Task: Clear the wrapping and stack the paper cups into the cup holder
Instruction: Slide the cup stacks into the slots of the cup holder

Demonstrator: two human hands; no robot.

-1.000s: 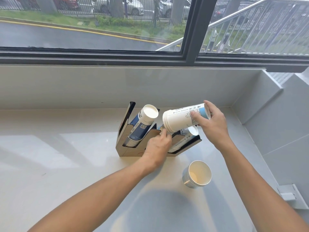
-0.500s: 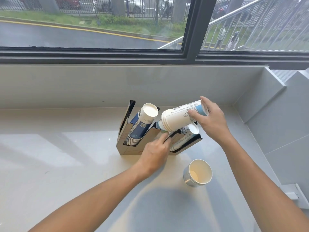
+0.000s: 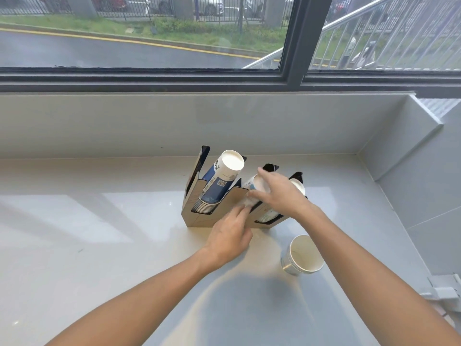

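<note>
A tan cup holder (image 3: 199,222) with black-lined slots stands on the pale counter. Its left slot holds a tilted stack of blue-and-white paper cups (image 3: 219,182). My right hand (image 3: 280,197) is shut on a second cup stack (image 3: 258,184), which lies down in the middle slot, mostly hidden by my fingers. A third stack (image 3: 298,187) peeks out of the right slot behind that hand. My left hand (image 3: 229,234) rests with its fingers spread against the holder's front, by the middle slot. A short stack of loose cups (image 3: 303,254) stands mouth-up to the right.
The counter (image 3: 99,245) runs left and towards me. A low wall under the window (image 3: 149,121) lies just behind the holder. A tiled side wall (image 3: 424,196) closes the right, with a white fitting (image 3: 446,288) at its foot.
My right hand has lowered the cup stack from above the holder down into the middle slot. My left hand stayed at the holder's front. The camera has tilted a little.
</note>
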